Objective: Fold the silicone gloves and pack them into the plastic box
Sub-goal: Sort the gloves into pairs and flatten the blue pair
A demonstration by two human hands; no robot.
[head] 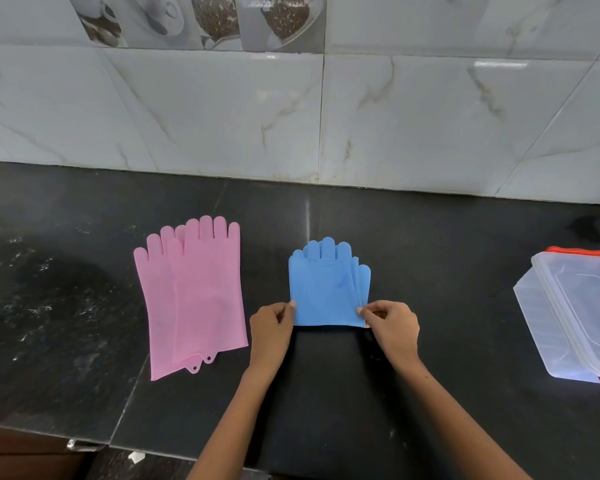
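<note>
Head view: we see a black counter [84, 306] under a tiled wall [430, 116]. The box [575, 317], clear with red clips and its lid on, lies at the far right, well apart from the gloves. The pink gloves [191, 296] lie flat and unfolded, stacked, to the left. The blue gloves [326, 289] sit in the middle, already doubled over into a short packet with fingertips pointing at the wall. Our left hand [271, 327] pinches the packet's near left corner, and our right hand [392, 327] pinches the near right corner.

We judge the blue fold is in hand. Next we would need to press or fold it again, then open the box.
</note>
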